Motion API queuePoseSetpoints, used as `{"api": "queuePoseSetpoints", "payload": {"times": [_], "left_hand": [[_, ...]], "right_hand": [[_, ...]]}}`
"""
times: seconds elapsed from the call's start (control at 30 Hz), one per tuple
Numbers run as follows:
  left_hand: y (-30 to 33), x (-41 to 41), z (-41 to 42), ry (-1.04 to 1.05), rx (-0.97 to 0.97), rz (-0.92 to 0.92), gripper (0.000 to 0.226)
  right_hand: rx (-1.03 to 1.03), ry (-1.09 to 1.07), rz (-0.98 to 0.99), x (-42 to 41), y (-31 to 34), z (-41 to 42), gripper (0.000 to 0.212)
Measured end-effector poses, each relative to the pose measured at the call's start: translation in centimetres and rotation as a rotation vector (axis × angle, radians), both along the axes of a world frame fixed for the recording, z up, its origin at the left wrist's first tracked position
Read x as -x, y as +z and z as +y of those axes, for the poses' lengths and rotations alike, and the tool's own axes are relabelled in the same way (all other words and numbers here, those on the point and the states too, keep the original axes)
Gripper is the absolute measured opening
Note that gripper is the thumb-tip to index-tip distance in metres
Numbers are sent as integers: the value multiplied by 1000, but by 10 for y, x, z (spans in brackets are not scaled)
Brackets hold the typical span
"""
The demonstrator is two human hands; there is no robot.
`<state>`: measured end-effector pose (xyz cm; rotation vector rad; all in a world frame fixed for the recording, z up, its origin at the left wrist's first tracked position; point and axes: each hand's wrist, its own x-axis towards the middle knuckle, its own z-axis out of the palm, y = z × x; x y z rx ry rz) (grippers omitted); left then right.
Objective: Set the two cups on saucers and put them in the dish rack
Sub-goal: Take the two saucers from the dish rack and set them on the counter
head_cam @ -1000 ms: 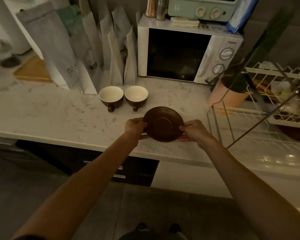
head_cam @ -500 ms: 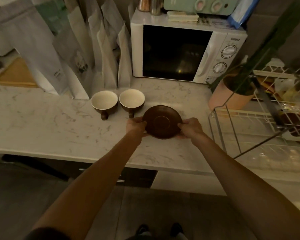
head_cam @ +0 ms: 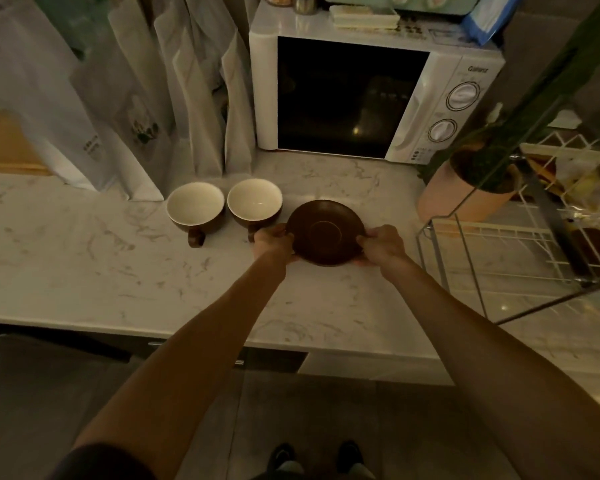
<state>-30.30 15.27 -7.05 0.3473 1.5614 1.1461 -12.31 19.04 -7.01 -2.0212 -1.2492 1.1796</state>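
A dark brown saucer [head_cam: 326,232] is held just over the marble counter, my left hand [head_cam: 273,241] gripping its left rim and my right hand [head_cam: 381,244] its right rim. I cannot tell whether it is a single saucer or a stack. Two brown cups with cream insides stand side by side on the counter to its left: one cup [head_cam: 195,207] further left, the other cup [head_cam: 254,202] almost touching the saucer, handles pointing toward me. The white wire dish rack [head_cam: 499,258] stands at the right.
A white microwave [head_cam: 371,95] sits behind the saucer. Several paper bags [head_cam: 125,109] lean against the wall behind the cups. A pink plant pot [head_cam: 465,188] stands beside the rack's near corner. The marble counter [head_cam: 101,278] edge runs in front.
Both hands have carried the saucer away from me and lower, toward the counter beside the right cup. The cups have not moved.
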Motion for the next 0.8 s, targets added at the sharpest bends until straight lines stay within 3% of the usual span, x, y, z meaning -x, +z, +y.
{"api": "queuePoseSetpoints", "payload": {"times": [0.33,0.8], "left_hand": [[-15,3,14,-21,0,69,30],[-30,6,16,-99,-39,330,28]], "right_hand": [[-17,17,-63,2,-5,8,31],[-22,24,-20,2,-8,6,27]]}}
